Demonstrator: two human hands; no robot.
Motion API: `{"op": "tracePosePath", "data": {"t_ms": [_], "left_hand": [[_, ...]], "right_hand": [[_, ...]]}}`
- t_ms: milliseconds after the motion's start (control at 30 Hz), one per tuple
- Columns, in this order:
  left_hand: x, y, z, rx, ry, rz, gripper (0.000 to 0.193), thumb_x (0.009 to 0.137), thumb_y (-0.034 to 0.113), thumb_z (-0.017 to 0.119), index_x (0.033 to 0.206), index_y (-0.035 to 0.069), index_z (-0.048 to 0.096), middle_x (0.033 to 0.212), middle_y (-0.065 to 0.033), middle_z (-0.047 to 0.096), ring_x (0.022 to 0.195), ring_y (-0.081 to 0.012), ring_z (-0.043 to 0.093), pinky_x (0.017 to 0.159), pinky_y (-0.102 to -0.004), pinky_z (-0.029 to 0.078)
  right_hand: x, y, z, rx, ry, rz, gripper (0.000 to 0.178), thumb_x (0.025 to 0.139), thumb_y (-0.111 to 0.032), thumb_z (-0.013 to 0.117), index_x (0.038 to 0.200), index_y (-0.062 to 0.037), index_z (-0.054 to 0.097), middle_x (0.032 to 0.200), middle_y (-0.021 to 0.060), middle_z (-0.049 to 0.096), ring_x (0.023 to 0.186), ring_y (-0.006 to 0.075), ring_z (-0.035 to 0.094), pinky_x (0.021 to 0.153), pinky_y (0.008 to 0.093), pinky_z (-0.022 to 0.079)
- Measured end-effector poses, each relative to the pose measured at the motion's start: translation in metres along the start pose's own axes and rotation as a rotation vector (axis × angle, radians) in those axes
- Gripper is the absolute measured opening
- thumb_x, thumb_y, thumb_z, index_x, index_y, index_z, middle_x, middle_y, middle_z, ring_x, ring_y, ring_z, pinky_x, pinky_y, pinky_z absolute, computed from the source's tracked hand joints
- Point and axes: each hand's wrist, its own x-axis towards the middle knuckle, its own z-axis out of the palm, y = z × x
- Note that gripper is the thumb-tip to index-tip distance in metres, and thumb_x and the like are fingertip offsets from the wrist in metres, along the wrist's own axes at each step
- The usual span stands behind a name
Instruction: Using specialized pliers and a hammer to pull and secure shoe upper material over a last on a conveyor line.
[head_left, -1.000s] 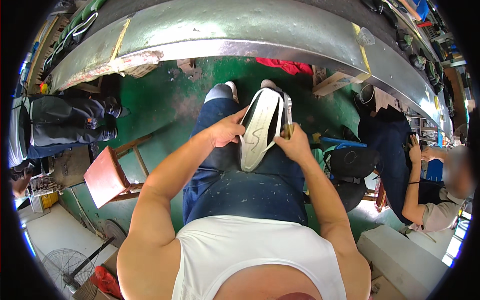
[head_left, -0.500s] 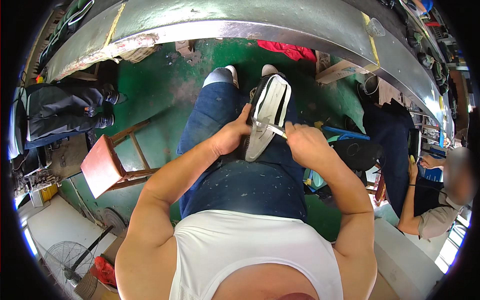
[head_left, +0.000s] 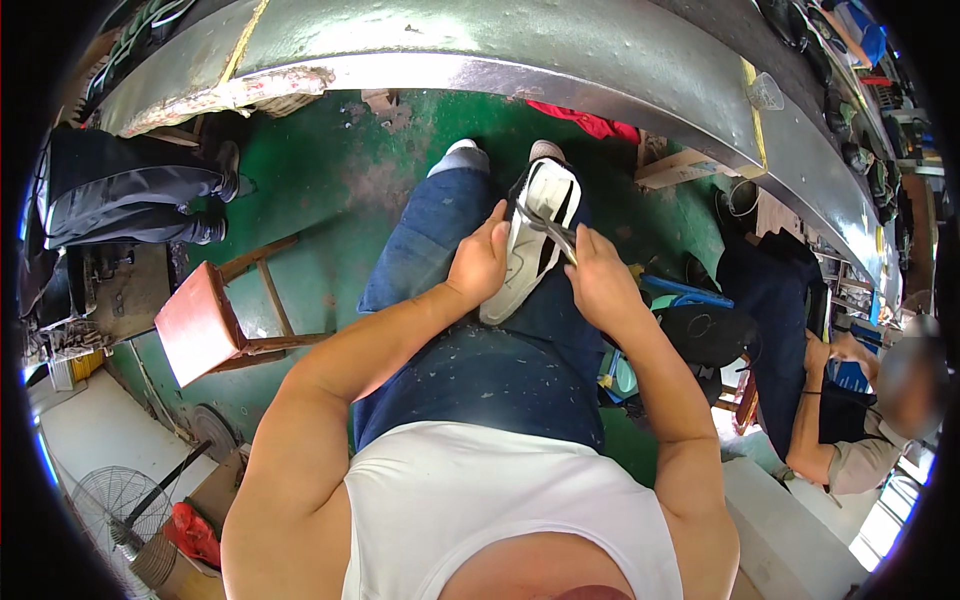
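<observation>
A shoe (head_left: 527, 255) lies bottom up on the lap, over the right leg of a pair of dark blue trousers (head_left: 470, 390) with pale specks on them. Its pale underside faces up and bears a dark drawn line; black shows along its edges, and its toe and heel point away from and toward the body, though which is which I cannot tell.

The left hand (head_left: 482, 262) is half curled against the left edge of the shoe and has hold of it, its fingers pointing away from the body. The right hand (head_left: 603, 282), just beside the right edge of the shoe, is closed around the handle of a metal tool (head_left: 561, 237). The head of this tool reaches over the shoe and looks to be touching its underside; its exact kind is hard to make out.

Beyond the shoe runs a long grey metal counter (head_left: 480, 68), with a red cloth (head_left: 590, 122) hanging or lying below its edge and a clear cup (head_left: 766, 92) farther right. Left of the shoe, on the green floor (head_left: 300, 190), stands a stool (head_left: 198, 322) with a reddish seat. Well to the right of the shoe, a seated person (head_left: 865, 455) in a beige top has both arms bent forward.
</observation>
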Motion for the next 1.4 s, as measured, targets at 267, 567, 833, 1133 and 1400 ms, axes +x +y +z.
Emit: {"op": "tracePosePath", "data": {"t_ms": [267, 567, 833, 1133, 1400], "left_hand": [[0.014, 0.036, -0.019, 0.415, -0.367, -0.02, 0.061, 0.104, 0.026, 0.043, 0.16, 0.02, 0.018, 0.151, -0.0372, 0.032, 0.11, -0.0528, 0.06, 0.099, -0.0493, 0.05], [0.033, 0.063, -0.028, 0.645, -0.579, -0.024, 0.065, 0.103, 0.037, 0.046, 0.16, 0.028, 0.016, 0.147, -0.0435, 0.031, 0.098, -0.0528, 0.065, 0.092, -0.0492, 0.054], [-0.017, 0.009, -0.014, 0.127, -0.12, -0.236, 0.071, 0.1, 0.033, 0.052, 0.153, -0.006, 0.025, 0.136, -0.0363, 0.052, 0.126, -0.0459, 0.054, 0.107, -0.0405, 0.043], [-0.023, 0.007, -0.029, 0.205, -0.302, 0.043, 0.1, 0.083, 0.022, 0.074, 0.158, 0.001, 0.011, 0.119, -0.0336, 0.064, 0.116, -0.0442, 0.062, 0.101, -0.0405, 0.048], [0.041, 0.164, -0.133, 0.992, -0.561, 0.614, 0.075, 0.073, 0.006, 0.07, 0.144, 0.012, 0.048, 0.086, -0.0161, 0.066, 0.08, -0.0371, 0.066, 0.071, -0.0478, 0.051]], "right_hand": [[0.011, 0.034, -0.006, 0.279, -0.358, 0.265, 0.019, 0.094, -0.016, 0.06, 0.101, 0.0009, 0.058, 0.09, 0.0238, 0.065, 0.089, 0.0427, 0.065, 0.077, 0.0499, 0.051], [0.04, 0.041, 0.025, 0.219, -0.19, 0.202, 0.033, 0.1, -0.033, 0.052, 0.109, -0.0015, 0.06, 0.093, 0.0248, 0.068, 0.088, 0.0454, 0.065, 0.077, 0.0519, 0.052], [0.048, 0.039, 0.014, 0.222, -0.224, 0.155, 0.036, 0.101, -0.036, 0.05, 0.097, -0.0007, 0.058, 0.087, 0.0243, 0.067, 0.082, 0.0463, 0.064, 0.073, 0.0532, 0.051], [-0.015, 0.029, 0.024, 0.431, -0.442, 0.275, 0.038, 0.102, -0.035, 0.05, 0.104, 0.0015, 0.058, 0.088, 0.0231, 0.067, 0.081, 0.0398, 0.067, 0.074, 0.0475, 0.051], [-0.077, 0.04, 0.057, 1.306, 0.1, 0.636, 0.04, 0.107, -0.033, 0.046, 0.119, 0.0043, 0.055, 0.098, 0.0074, 0.064, 0.081, 0.0132, 0.062, 0.073, 0.0269, 0.05]]}}
